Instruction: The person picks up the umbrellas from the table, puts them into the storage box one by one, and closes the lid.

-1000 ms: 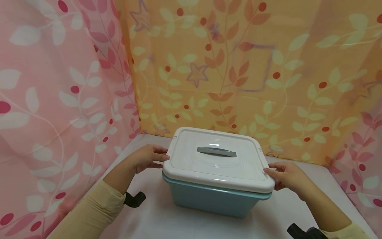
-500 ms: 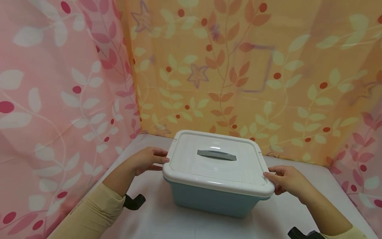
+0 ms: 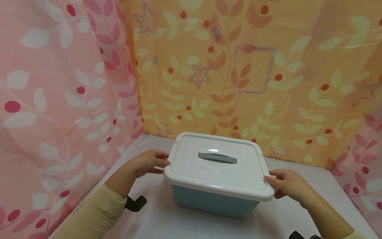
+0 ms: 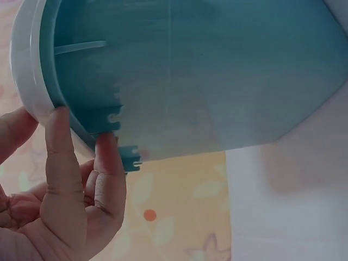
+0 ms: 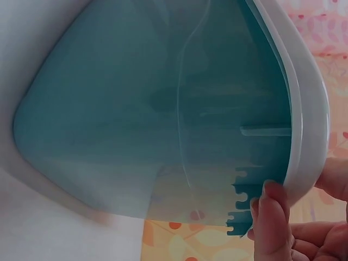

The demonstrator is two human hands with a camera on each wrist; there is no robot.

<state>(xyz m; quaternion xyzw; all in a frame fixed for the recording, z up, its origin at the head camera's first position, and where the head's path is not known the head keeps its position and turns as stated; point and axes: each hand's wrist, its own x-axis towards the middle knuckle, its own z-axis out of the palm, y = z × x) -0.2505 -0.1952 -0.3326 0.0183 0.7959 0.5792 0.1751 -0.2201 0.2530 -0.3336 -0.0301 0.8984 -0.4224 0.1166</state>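
A light-blue plastic storage box (image 3: 215, 201) stands on the white surface, with its white lid (image 3: 185, 159) seated over the rim. A grey handle (image 3: 218, 158) lies across the lid's middle. My left hand (image 3: 150, 162) pinches the lid's left edge. In the left wrist view its fingertips (image 4: 57, 117) reach under the blue rim, below the lid. On the opposite side, my right hand (image 3: 286, 182) grips the lid's right edge, thumb on top. In the right wrist view a right fingertip (image 5: 274, 193) presses beneath the rim. The box's contents are hidden.
A white cloth-covered surface (image 3: 161, 219) surrounds the box. Behind it hangs an orange leaf-patterned curtain (image 3: 256, 109), with a pink one (image 3: 50, 132) at the left. Black wrist mounts, including the left mount (image 3: 135, 203), stick out near both forearms.
The lid has come down slightly over the box, and the blue rim visible below its front edge is now covered. Both hands have lowered with it. The view has shifted a little.
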